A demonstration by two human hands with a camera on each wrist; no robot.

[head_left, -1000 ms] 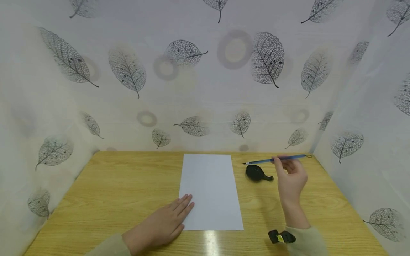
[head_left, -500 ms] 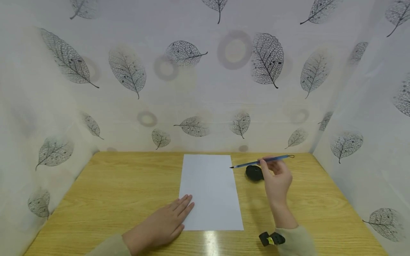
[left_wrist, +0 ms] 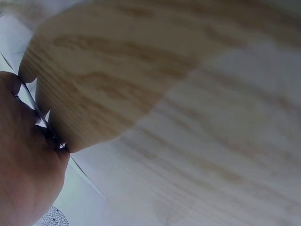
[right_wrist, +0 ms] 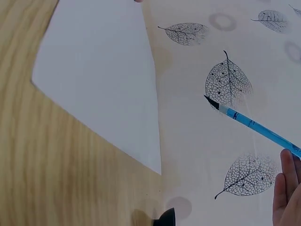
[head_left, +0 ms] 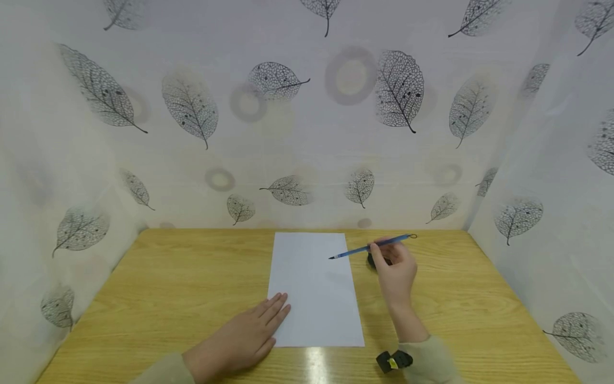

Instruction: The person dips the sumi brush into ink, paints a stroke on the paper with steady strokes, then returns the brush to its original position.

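A blank sheet of white paper (head_left: 314, 288) lies on the wooden table. My left hand (head_left: 244, 333) rests flat with its fingertips on the paper's lower left edge; the left wrist view shows part of this hand (left_wrist: 30, 165) against the table. My right hand (head_left: 397, 269) pinches a blue brush (head_left: 355, 250) with a dark tip, held nearly level above the paper's right side. In the right wrist view the brush (right_wrist: 263, 131) points left, clear of the paper (right_wrist: 99, 70), with curled fingers (right_wrist: 280, 190) at the frame's edge. A black object (head_left: 371, 261) is mostly hidden behind my right hand.
The yellow wood-grain table (head_left: 192, 277) spreads out on both sides of the paper. A pale curtain (head_left: 307, 133) printed with skeleton leaves encloses the back and sides. A black strap piece (head_left: 394, 361) sits at my right wrist.
My right hand has moved left with the brush, bringing its tip from beside the black object to above the paper. The hand now covers most of that object. My left hand stays put.
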